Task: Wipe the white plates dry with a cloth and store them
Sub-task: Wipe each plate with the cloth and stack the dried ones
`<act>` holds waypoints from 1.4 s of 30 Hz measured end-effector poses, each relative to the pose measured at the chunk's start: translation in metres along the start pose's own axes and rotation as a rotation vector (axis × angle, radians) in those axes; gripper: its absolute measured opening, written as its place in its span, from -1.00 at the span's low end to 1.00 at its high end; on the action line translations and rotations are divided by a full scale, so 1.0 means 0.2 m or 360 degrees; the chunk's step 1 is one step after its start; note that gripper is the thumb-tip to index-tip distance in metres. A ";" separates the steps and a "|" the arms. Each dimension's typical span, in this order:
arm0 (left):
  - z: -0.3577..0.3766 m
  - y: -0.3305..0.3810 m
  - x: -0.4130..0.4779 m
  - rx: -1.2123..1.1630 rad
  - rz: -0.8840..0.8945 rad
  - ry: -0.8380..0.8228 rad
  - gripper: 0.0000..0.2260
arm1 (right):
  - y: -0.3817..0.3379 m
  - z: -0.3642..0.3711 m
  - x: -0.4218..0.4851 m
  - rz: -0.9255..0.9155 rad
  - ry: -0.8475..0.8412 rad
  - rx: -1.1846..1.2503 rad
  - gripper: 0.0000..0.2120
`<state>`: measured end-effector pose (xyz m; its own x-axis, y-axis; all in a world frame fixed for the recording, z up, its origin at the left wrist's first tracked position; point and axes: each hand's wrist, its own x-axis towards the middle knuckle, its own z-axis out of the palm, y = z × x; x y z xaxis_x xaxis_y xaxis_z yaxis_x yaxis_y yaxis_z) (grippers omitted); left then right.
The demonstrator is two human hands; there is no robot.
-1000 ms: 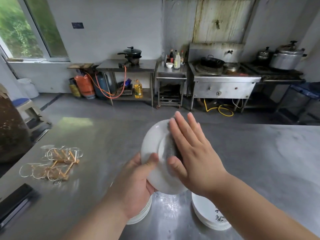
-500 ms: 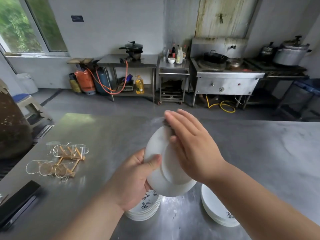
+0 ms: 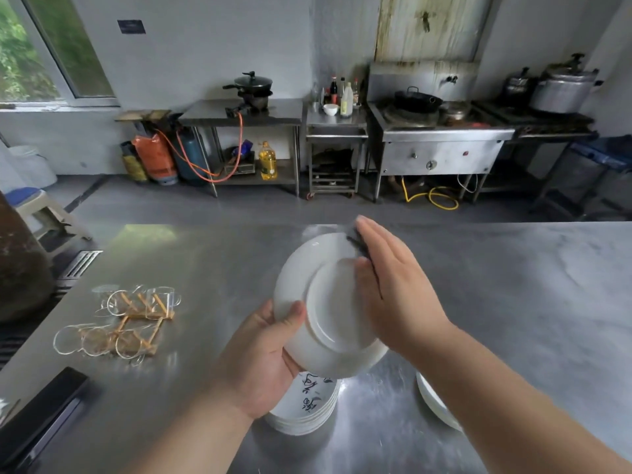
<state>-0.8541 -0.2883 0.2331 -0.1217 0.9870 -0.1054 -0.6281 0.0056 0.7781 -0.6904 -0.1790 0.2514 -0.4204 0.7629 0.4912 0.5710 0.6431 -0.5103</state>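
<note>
One white plate (image 3: 328, 309) is held tilted, underside toward the person. The left hand (image 3: 263, 357) pinches its lower-left rim, thumb on the back. Up and right of that grip the right hand (image 3: 393, 289), fingers straight and together, presses a dark cloth (image 3: 357, 242) on the far rim. Just below the grip sits a plate stack (image 3: 307, 405), with a second stack (image 3: 434, 401) further right, on the steel table (image 3: 513, 302). Stoves (image 3: 441, 145) line the far wall.

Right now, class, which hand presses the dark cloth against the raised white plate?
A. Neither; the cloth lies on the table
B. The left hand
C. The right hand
C: the right hand lies with straight fingers over the dark cloth on the white plate, while the left hand grips the plate's rim.
</note>
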 end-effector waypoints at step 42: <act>0.17 -0.09 0.09 -0.0264 -0.0013 -0.0066 -0.54 | -0.06 0.05 -0.40 0.0366 0.0153 0.0497 -0.37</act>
<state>-0.8179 -0.2651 0.2378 -0.0862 0.9928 -0.0827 -0.7477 -0.0096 0.6640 -0.6702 -0.2474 0.2120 -0.2301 0.8891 0.3956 0.3942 0.4568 -0.7974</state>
